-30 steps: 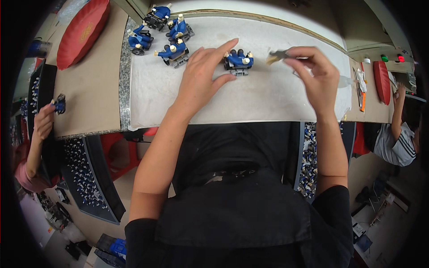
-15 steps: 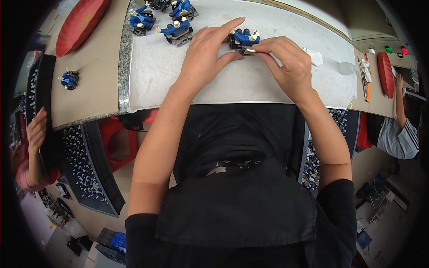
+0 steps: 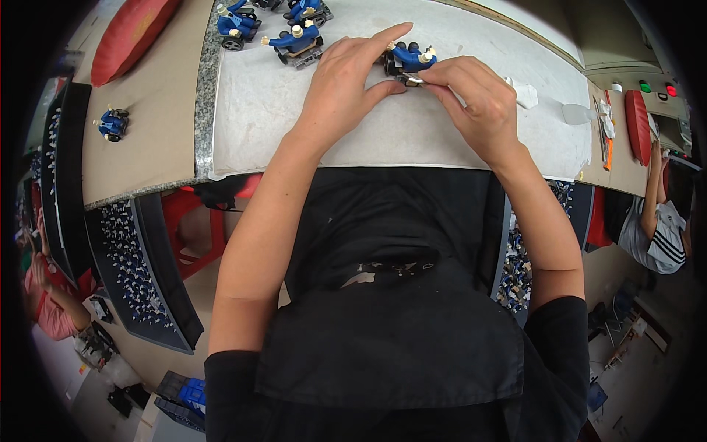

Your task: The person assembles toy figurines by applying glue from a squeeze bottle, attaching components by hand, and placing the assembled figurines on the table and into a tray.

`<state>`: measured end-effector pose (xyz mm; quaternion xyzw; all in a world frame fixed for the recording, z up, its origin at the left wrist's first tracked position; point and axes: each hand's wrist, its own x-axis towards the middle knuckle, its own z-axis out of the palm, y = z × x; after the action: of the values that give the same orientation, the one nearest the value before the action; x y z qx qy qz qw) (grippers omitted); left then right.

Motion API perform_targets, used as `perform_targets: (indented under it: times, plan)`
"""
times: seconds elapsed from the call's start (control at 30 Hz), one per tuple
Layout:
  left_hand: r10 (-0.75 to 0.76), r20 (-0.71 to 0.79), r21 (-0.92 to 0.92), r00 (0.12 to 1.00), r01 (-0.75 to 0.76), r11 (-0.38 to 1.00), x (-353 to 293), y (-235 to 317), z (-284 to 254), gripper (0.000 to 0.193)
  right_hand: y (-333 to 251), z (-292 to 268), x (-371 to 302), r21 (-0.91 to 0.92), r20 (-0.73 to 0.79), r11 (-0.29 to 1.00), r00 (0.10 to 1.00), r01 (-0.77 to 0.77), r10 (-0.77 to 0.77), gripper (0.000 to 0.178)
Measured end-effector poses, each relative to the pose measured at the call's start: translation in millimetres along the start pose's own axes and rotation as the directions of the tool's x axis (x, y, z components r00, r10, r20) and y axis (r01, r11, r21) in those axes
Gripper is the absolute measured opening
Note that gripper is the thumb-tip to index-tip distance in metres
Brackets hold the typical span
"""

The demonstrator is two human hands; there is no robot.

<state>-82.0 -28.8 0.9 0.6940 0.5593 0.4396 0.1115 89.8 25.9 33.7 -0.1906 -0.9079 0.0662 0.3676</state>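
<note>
A small blue-clothed toy figure (image 3: pixel 414 57) on a black-wheeled base sits on the white work sheet, between my two hands. My left hand (image 3: pixel 345 92) is open, its index finger stretched past the toy's far side and its thumb tip beside the toy's base. The other left fingers are partly hidden. With thumb and index finger pressed together, my right hand (image 3: pixel 475 107) pinches a small pale, shiny piece (image 3: pixel 415 81) against the near side of the base. What exactly that piece is, I cannot make out. Left of my hands stands another wheeled figure (image 3: pixel 296 43).
More wheeled figures (image 3: pixel 237 23) stand at the far left of the white sheet (image 3: pixel 265 132). One figure (image 3: pixel 112 124) is on the brown board beside a red tray (image 3: pixel 132 37). A clear bottle (image 3: pixel 577 113) and white tissue (image 3: pixel 524 94) lie right. Bins of small parts (image 3: pixel 140 272) flank my lap.
Both my hands hold nearly the same pose, with the right still pinching the pale piece. At the left, a co-worker's hand has drawn back from the black bin.
</note>
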Motion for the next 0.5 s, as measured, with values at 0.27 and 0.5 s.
perform_targets:
  times: [0.27, 0.5]
  plan:
    - [-0.042, 0.046, -0.017, 0.998, 0.042, 0.999, -1.0, -0.5, -0.1, 0.070, -10.6, -3.3, 5.9, -0.142, 0.019, 0.990, 1.000, 0.027, -0.024, 0.014]
    - [-0.058, 0.061, -0.026, 0.996, 0.060, 0.998, -0.8, 2.2, -2.0, 0.069, -10.0, -8.9, 12.8, -0.100, 0.137, 0.995, 0.991, 0.001, 0.013, 0.014]
